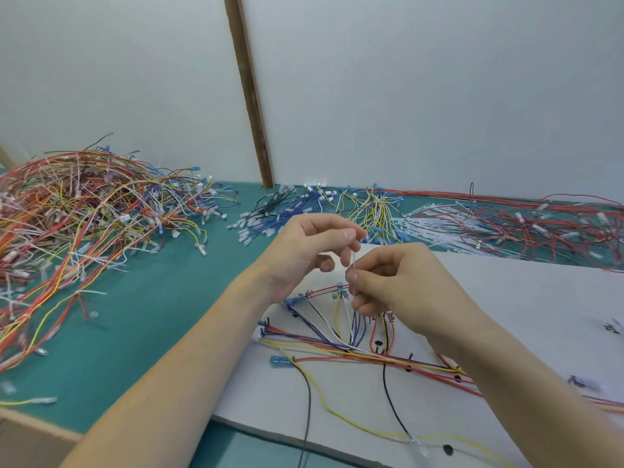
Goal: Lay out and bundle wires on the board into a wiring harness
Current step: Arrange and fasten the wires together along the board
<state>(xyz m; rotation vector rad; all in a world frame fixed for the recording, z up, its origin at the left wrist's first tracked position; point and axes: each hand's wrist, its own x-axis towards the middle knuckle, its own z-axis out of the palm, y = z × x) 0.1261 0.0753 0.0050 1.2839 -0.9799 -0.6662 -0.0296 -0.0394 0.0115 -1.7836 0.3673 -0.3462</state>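
Teal bench under a white wall; on the white harness board (506, 298) at lower right, routed coloured wires (337, 349) lie; left hand (304, 251) and right hand (398, 282) pinch a thin white cable tie (351, 265) at centre, probably bundling; next, cinching it snug

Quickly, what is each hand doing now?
Left hand: pinches the upper end of a thin white wire.
Right hand: pinches the same wire lower down.

A green mat (145, 309) covers the tabletop, its wooden edge (37, 425) showing at the lower left, while pale wall panels (422, 89) stand behind it, split by a dark brown wooden strip (249, 92) that runs down to the mat
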